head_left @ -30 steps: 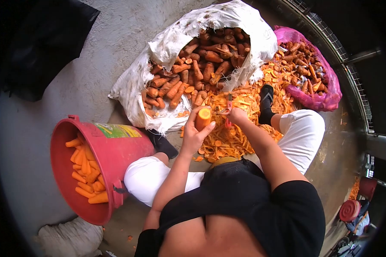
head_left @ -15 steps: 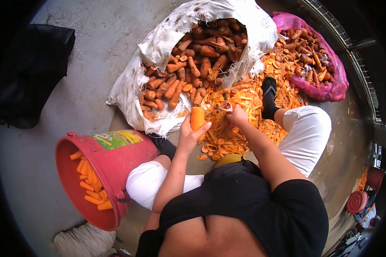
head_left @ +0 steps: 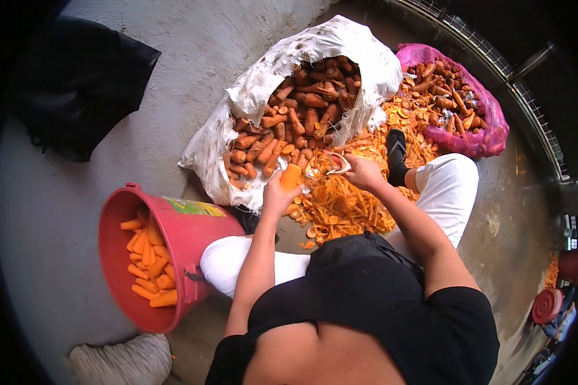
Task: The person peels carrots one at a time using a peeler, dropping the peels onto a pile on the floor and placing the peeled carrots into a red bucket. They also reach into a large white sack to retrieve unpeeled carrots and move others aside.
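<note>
My left hand (head_left: 278,194) is closed around the lower part of a peeled carrot (head_left: 291,176), which is smooth, bright orange and tilted slightly to the right. To its right, my right hand (head_left: 364,172) grips a peeler (head_left: 337,164) with a pale, looped frame and some red on it. The peeler is apart from the carrot. Below both hands, a heap of carrot peelings (head_left: 350,205) covers the floor between my legs. Unpeeled carrots (head_left: 311,122) fill the open white sack (head_left: 250,96) just beyond my hands.
A red bucket (head_left: 192,240) lies tipped at my left, with peeled carrots (head_left: 149,260) inside. A pink mesh sack (head_left: 491,128) of carrots and scraps stands at the far right. Black cloth or plastic (head_left: 83,83) lies far left; a pale sack (head_left: 122,362) sits behind the bucket.
The view has turned, so the bucket and white sack appear farther right. The carrot in my left hand has gone from upright to tilted. The peeler has turned in my right hand.
</note>
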Demonstrator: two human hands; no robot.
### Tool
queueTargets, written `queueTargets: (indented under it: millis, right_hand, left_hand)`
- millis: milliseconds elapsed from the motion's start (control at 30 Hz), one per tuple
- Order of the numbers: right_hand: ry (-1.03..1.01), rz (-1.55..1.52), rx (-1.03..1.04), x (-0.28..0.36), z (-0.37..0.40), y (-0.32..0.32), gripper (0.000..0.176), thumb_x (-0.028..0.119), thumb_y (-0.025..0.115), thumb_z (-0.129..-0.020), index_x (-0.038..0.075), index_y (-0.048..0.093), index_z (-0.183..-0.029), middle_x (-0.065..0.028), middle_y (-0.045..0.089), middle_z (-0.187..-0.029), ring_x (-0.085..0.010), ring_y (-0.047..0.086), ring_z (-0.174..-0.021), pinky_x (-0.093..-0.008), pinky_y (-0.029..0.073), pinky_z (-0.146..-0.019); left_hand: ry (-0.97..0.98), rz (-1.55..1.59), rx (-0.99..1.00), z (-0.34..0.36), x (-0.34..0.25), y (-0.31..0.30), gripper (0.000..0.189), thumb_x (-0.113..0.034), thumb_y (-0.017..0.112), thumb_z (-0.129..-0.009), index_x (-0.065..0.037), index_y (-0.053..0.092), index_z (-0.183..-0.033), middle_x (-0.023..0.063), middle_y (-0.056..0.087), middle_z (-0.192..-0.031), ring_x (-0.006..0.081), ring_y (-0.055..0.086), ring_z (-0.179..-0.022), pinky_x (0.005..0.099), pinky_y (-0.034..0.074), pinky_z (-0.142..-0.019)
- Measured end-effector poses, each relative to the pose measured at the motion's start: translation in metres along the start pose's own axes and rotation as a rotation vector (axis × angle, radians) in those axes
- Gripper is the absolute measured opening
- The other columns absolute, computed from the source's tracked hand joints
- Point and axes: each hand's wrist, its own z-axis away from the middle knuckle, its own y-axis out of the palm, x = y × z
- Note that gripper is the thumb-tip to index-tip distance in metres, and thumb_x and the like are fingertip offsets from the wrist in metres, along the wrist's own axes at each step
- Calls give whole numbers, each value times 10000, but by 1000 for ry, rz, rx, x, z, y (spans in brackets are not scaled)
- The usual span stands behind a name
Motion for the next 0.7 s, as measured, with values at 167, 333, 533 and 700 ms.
queueTargets:
  millis: [167, 333, 533, 700]
  right_hand:
    - [-252, -368, -35, 21, 39, 19, 346, 410, 589, -865, 124, 624, -1056, -166, 644, -842, -331, 621, -779, -403, 477, -687]
    - [-356, -273, 29, 47, 53, 20, 355, 456, 549, -875, 161, 625, -1056, -164, 645, -834, -372, 616, -767, -436, 485, -666]
    - [-407, -235, -14, 48, 54, 34, 348, 472, 511, -890, 173, 628, -1024, -162, 638, -770, -375, 612, -719, -450, 477, -630]
    - [-372, -231, 21, 53, 60, 35, 312, 367, 550, -899, 97, 636, -1029, -163, 645, -800, -348, 620, -709, -390, 485, -635]
  left_hand:
    - [43, -60, -113, 17, -9, -7, 323, -230, 707, -644, -37, 612, -885, 158, 662, -752, 320, 656, -722, 384, 505, -654]
    - [-16, -107, -131, 32, -9, -12, 305, -227, 709, -641, -33, 631, -864, 160, 668, -754, 324, 660, -740, 387, 514, -669]
    - [-23, -113, -221, 45, -7, -12, 308, -195, 725, -637, 1, 630, -855, 157, 665, -747, 271, 668, -712, 361, 508, -657]
    - [10, -188, -254, 47, -6, -14, 344, -256, 703, -635, -27, 630, -881, 207, 652, -745, 375, 645, -744, 428, 513, -656]
